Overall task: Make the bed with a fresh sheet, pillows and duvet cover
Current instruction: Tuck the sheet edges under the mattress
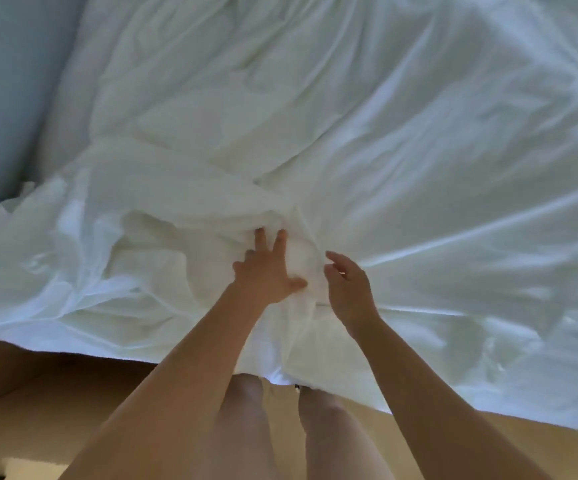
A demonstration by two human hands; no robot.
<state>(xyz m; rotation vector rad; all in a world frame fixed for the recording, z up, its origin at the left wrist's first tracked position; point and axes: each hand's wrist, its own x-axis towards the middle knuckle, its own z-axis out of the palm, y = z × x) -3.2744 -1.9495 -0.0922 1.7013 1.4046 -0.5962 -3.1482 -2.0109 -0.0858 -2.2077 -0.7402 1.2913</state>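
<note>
A white duvet in its cover lies rumpled across the bed and fills most of the view. A thick bunched fold sits near the bed's front edge. My left hand lies flat on that fold with fingers spread and straight, pressing into the fabric. My right hand hovers just to its right, fingers loosely curved above the cloth and holding nothing. The cover's lower edge hangs over the side of the bed in front of my legs.
A pale blue wall or headboard runs along the left side. Tan carpet lies below the bed's edge, where my bare legs stand close to the mattress. A dark strip shows at the bottom left corner.
</note>
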